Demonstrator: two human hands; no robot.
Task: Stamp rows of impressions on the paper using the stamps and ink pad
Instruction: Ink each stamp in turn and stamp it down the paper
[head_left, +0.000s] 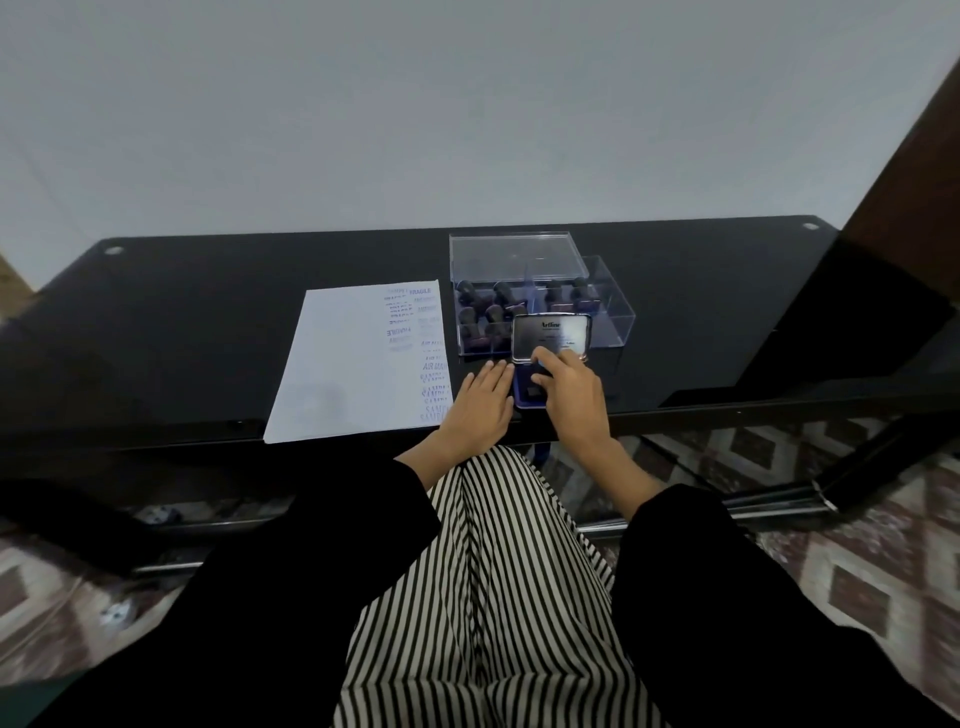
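Observation:
A white sheet of paper (353, 364) lies on the black table, with blue stamped words in columns along its right side. To its right sits the blue ink pad (530, 397), its metal lid (551, 336) raised upright. My left hand (480, 410) lies flat with straight fingers against the pad's left edge. My right hand (574, 395) reaches over the pad, its fingertips touching the lower part of the lid. Several dark-handled stamps (498, 306) stand in a clear plastic box (608, 312) behind the pad.
The box's clear lid (514, 257) leans at the back of the box. The black glass table (182, 322) ends at a near edge just below my hands. A dark wooden post (904, 171) stands at the right. Patterned floor shows below.

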